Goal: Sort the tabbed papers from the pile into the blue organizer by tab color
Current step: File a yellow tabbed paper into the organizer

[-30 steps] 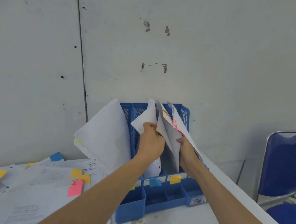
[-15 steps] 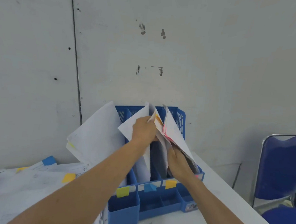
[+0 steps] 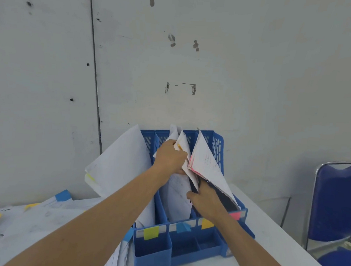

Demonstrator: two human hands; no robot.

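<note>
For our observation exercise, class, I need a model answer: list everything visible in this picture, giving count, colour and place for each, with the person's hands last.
blue organizer: one, blue, on the table against the wall.
slot labels: four; yellow-green, blue, yellow, pink, left to right along the organizer's front.
yellow-tabbed papers: one stack, white, leaning out of the leftmost slot.
orange-tabbed papers: few sheets, white, over a middle slot.
pink-tabbed papers: one stack, white, rightmost slot.
pile: one, white with yellow and blue tabs, table's left.
table: one, white.
chair: one, blue, right.
left hand: grips orange-tabbed papers.
right hand: holds pink-tabbed papers low.
</note>
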